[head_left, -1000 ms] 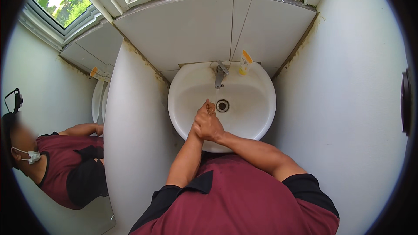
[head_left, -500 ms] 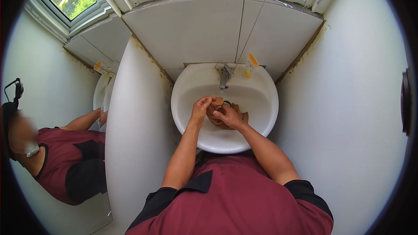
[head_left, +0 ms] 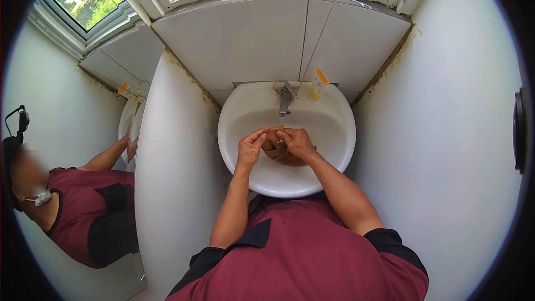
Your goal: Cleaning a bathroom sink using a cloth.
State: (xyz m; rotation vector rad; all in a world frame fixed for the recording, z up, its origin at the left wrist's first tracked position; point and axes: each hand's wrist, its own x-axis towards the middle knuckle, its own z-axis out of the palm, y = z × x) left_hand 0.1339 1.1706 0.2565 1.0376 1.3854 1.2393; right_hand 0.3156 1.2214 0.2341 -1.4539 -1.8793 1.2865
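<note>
A wet-looking brown cloth (head_left: pixel 283 157) lies bunched in the white washbasin (head_left: pixel 334 159), its upper edge raised between my hands below the metal tap (head_left: pixel 286 98). The fingertips of my left hand (head_left: pixel 252 146) are pinched together on the cloth's left edge. My right hand (head_left: pixel 298 143) is closed with thumb and fingers on the cloth's top edge, just under the spout. A thin trickle seems to fall from the tap onto the cloth. The cloth's exact kind cannot be made out, since much of it is folded and partly behind my right hand.
A white and yellow squeeze tube (head_left: pixel 319 84) stands on the basin's back rim, right of the tap. A thin cord (head_left: pixel 323 29) hangs near the tap. Walls rise close on both sides, with a mirror (head_left: pixel 111 150) on the left and a window ledge behind.
My right hand has moved up from the middle of the cloth to its top edge, near the spout. My left hand has shifted slightly left and down, its fingers still on the cloth.
</note>
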